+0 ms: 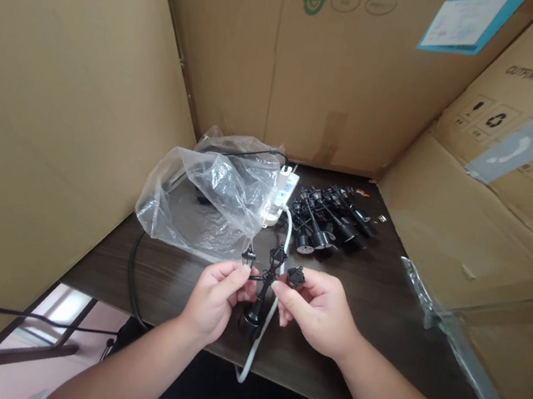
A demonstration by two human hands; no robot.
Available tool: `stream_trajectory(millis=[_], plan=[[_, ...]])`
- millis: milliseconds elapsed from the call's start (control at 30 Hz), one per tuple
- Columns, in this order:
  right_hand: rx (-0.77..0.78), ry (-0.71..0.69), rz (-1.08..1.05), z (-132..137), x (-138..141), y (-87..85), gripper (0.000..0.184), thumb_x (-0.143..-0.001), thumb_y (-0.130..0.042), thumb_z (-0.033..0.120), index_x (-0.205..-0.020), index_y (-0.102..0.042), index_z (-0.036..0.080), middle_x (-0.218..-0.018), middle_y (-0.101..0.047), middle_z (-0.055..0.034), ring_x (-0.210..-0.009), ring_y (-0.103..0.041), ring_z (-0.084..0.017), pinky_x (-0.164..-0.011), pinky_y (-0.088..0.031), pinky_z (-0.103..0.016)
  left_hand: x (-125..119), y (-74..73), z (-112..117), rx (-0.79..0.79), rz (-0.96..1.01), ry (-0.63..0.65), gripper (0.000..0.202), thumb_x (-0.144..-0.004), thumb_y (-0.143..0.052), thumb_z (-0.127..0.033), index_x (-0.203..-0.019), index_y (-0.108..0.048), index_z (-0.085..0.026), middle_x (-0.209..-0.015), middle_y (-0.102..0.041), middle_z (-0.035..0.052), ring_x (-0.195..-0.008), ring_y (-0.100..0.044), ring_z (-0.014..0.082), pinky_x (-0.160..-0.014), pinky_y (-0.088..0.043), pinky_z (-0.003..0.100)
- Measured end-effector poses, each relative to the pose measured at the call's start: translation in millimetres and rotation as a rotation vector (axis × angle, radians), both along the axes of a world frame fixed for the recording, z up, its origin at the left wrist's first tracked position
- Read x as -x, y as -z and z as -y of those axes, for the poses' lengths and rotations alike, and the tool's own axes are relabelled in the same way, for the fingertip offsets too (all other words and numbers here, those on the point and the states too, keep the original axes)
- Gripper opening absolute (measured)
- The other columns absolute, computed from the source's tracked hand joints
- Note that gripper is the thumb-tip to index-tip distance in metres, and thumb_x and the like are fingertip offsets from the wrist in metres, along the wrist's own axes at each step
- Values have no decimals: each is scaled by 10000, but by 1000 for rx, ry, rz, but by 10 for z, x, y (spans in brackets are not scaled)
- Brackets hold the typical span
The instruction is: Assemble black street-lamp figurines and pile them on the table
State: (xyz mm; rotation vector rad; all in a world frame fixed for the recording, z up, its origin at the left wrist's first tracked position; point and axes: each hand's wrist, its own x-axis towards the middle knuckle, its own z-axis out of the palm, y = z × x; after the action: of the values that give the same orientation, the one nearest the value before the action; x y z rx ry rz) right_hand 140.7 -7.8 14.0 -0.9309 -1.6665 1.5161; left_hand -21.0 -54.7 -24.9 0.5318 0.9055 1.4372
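Observation:
Between my hands, close to the table's front edge, is a small black model street lamp (258, 299) with lantern heads at its top and a round base below. My left hand (221, 293) pinches its left arm, just under the left lantern. On the other side, my right hand (317, 309) grips the lamp by its right arm, and the right lantern shows above the fingers. The fingertips cover parts of both arms. Beyond my right hand lies a pile of similar black lamps (324, 219).
A crumpled clear plastic bag (206, 197) lies on the dark table (402, 363), against a white power strip (283, 195). Its white cable (288, 230) runs under the lamp and over the front edge. Cardboard boxes (275, 79) wall in the back and both sides. A black cable (132, 273) hangs at left.

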Motion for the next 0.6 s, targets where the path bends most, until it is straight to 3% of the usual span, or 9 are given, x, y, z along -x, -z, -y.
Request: stream_trajectory(millis=[200,333,467,600], plan=[[38,-29,2,-32,-18,-17,318,-801,-682,434,-681,-586,155,-473,-561,20,-393,-555,-120,-416,-478,-243,52,13,15,-162,-385,-39,231,-801,-713,-320,-678,-669,-130,-635,-644,18,-620,-590,120,-651,-484,233],[32,-36,13,-29,-26,-16,312,-810,-676,423,-680,-584,155,-472,-556,23,-392,-554,-116,-420,-477,-241,116,-65,21,-215,-629,-13,232,-847,-645,-312,-699,-659,-133,-653,-641,23,-624,-582,131,-632,-481,240],[29,-18,27,-22,-25,-24,325,-797,-686,442,-676,-582,159,-468,-553,25,-384,-551,-118,-410,-476,-242,153,-181,-9,-283,-752,20,220,-845,-624,-275,-673,-633,-137,-622,-616,9,-579,-556,118,-574,-458,215],[54,10,51,-21,-16,-35,349,-779,-700,462,-655,-577,160,-476,-560,18,-388,-561,-124,-402,-474,-241,125,-168,-26,-261,-818,7,250,-852,-608,-270,-639,-612,-140,-592,-592,5,-559,-539,117,-566,-445,219]])
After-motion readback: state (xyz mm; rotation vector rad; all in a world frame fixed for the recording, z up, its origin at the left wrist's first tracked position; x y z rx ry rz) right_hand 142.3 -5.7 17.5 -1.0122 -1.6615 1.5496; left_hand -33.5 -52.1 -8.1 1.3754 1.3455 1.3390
